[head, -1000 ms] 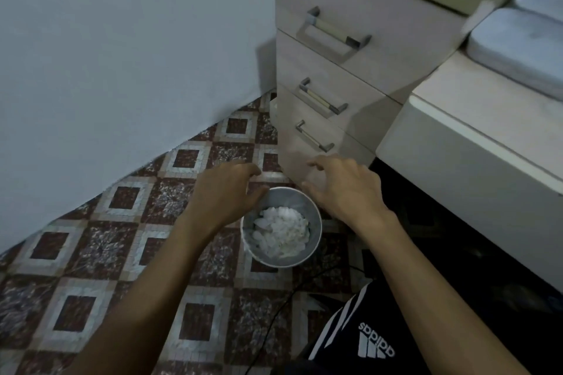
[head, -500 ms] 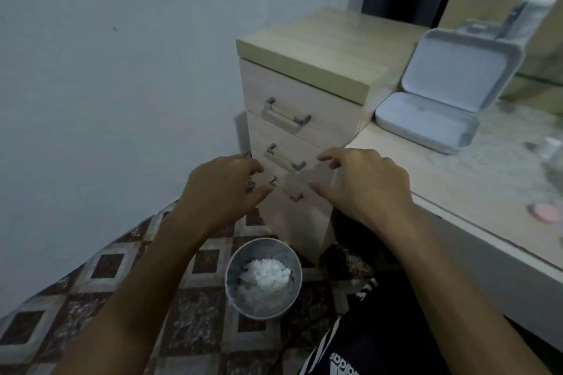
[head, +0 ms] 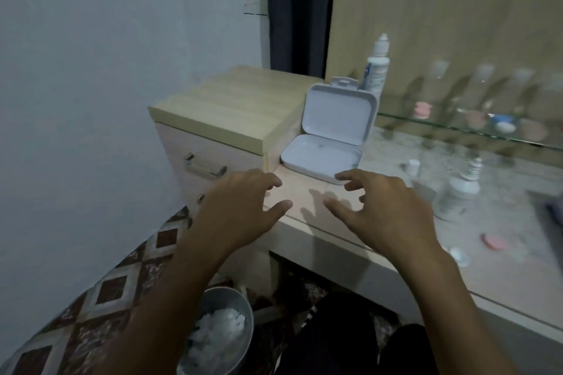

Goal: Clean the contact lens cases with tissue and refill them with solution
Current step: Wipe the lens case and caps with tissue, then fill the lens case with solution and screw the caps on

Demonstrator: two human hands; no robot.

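Head view: left hand and right hand hover empty, fingers loosely spread, over the counter. An open white box sits just beyond; a pink lens case lies far right, blurred.

No text, brand or number can be read anywhere. The tall white solution bottle behind the open white plastic box carries a blue label, too blurred to read.

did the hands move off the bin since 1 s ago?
Yes. Both the left hand and right hand rose from the metal bin on the floor to the desk edge, empty.
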